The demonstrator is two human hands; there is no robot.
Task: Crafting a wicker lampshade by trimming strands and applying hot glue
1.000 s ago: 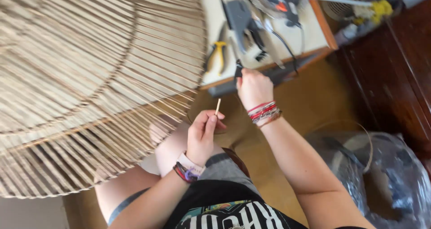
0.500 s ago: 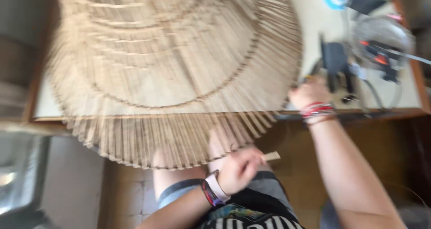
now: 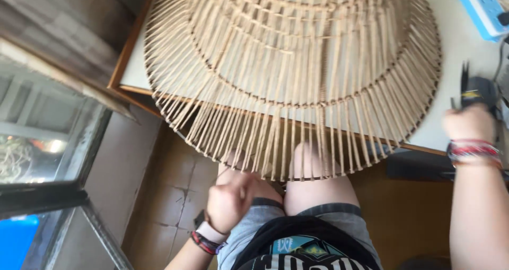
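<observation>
Left hand [image 3: 229, 200] clenched shut at lower centre below the woven rattan shade [image 3: 297, 74], right hand [image 3: 469, 122] at right edge, closed on a dark tool [image 3: 475, 90], contents of the left fist not discernible

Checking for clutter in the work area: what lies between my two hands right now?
In the head view, between the left hand and right hand hang the lower spokes of the large woven rattan lampshade, above bare knees.

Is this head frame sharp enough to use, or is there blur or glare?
Head view: the rattan frame is fairly sharp; the left hand and right hand are motion-smeared, so their fingers and any grip cannot be read; the window pane at left shows bright reflections; the power strip corner looks washed out.
</observation>
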